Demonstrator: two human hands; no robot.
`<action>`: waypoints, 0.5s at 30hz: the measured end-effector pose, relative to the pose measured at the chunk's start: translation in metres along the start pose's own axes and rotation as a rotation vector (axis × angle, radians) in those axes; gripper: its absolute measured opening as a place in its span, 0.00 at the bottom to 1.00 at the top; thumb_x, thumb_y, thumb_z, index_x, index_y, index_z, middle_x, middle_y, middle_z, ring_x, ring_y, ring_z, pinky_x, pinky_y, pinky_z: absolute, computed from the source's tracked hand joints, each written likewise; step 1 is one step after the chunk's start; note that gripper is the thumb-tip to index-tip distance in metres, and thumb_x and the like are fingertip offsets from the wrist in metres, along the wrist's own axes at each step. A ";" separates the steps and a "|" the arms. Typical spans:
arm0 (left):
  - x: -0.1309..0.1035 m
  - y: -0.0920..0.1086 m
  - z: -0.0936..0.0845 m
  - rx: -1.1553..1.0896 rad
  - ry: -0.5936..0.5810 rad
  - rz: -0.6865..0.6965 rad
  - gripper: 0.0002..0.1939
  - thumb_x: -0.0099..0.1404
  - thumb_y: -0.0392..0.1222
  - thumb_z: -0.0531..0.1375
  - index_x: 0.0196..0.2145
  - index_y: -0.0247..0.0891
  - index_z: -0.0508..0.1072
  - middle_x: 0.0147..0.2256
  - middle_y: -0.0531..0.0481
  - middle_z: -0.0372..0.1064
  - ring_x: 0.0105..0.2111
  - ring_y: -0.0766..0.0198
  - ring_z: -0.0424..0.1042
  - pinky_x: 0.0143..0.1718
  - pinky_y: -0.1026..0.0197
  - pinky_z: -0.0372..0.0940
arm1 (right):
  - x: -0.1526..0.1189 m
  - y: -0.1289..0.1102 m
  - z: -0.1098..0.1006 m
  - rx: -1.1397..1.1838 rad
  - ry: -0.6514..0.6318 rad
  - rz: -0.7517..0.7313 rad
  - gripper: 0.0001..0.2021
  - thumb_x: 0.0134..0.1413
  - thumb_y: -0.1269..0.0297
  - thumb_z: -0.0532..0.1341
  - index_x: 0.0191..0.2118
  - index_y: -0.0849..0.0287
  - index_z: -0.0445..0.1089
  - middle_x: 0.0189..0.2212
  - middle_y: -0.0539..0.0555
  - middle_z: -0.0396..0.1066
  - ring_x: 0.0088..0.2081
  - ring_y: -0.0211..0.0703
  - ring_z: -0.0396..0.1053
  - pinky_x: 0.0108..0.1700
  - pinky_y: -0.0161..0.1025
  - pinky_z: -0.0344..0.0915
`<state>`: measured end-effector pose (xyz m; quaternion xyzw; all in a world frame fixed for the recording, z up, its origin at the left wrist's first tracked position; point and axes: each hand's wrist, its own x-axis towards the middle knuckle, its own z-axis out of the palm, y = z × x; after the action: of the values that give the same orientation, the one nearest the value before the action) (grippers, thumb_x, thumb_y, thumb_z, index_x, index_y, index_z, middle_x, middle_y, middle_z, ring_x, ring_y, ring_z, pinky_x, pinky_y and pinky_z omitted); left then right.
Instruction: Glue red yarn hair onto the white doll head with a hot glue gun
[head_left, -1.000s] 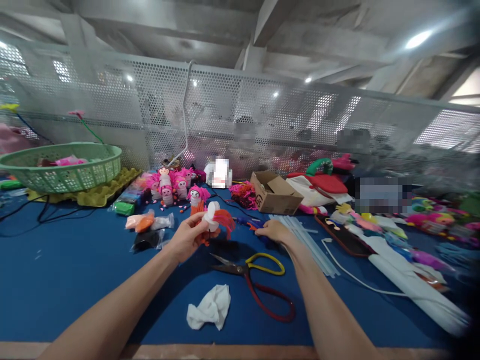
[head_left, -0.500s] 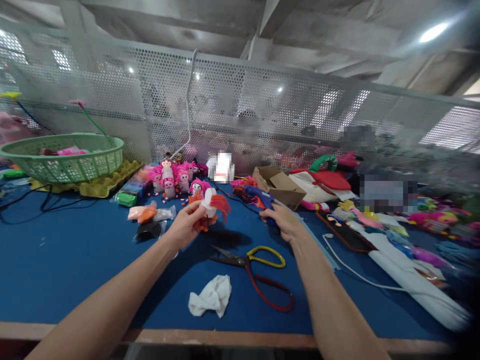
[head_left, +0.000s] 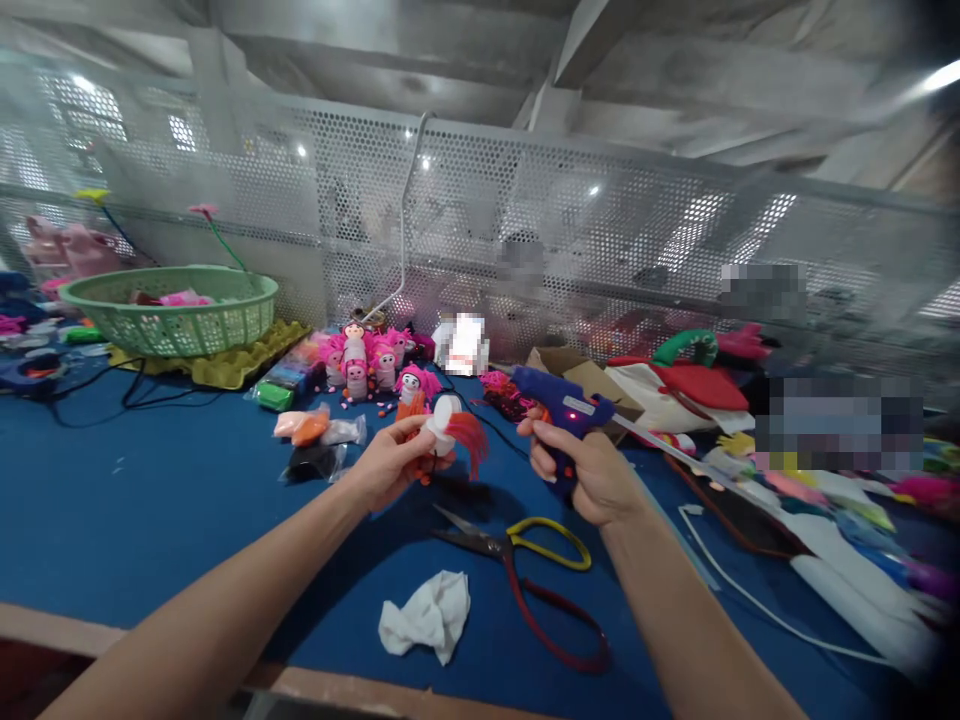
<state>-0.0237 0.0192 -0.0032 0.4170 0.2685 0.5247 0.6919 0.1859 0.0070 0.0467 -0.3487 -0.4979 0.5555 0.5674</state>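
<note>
My left hand pinches a small doll with a white body and strands of orange-red yarn hair, held up above the table. In my right hand is a blue hot glue gun, its fingers wrapped round the handle and a small red light glowing on its side. The gun's nozzle points left, toward the doll but apart from it. A long glue stick sticks out of its back. Below both hands lie open scissors with one yellow and one red handle, and a crumpled white tissue.
Several pink-haired dolls stand behind my left hand. Bags of coloured clay lie left of them. A green basket rests on a yellow egg tray. Behind the glue gun is a cardboard box; a white cable curves across the right.
My right hand has lifted the glue gun off the table area by the box and turned it level toward the doll. The view has shifted a little left; my left hand still holds the doll.
</note>
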 end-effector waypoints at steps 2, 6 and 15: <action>0.001 0.003 0.003 0.004 0.035 -0.007 0.25 0.42 0.46 0.67 0.38 0.34 0.69 0.27 0.46 0.72 0.25 0.63 0.72 0.20 0.68 0.57 | -0.004 -0.003 0.004 -0.133 -0.032 -0.030 0.08 0.43 0.63 0.63 0.29 0.60 0.66 0.17 0.46 0.66 0.14 0.28 0.55 0.16 0.29 0.49; 0.003 0.010 0.007 0.074 0.041 -0.039 0.24 0.44 0.45 0.67 0.39 0.34 0.69 0.26 0.46 0.72 0.25 0.63 0.71 0.21 0.67 0.57 | -0.013 -0.002 0.006 -0.370 -0.043 -0.073 0.12 0.46 0.57 0.60 0.28 0.62 0.67 0.12 0.45 0.60 0.15 0.31 0.56 0.17 0.31 0.52; -0.004 0.001 -0.007 0.047 0.101 0.013 0.23 0.43 0.45 0.67 0.37 0.34 0.71 0.26 0.47 0.72 0.24 0.65 0.70 0.21 0.67 0.56 | -0.024 0.008 0.001 -0.651 -0.032 0.017 0.18 0.45 0.48 0.58 0.31 0.61 0.67 0.16 0.48 0.63 0.18 0.35 0.61 0.21 0.33 0.59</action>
<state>-0.0310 0.0180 -0.0066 0.4079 0.3124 0.5431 0.6642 0.1857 -0.0159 0.0348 -0.5072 -0.6553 0.3774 0.4135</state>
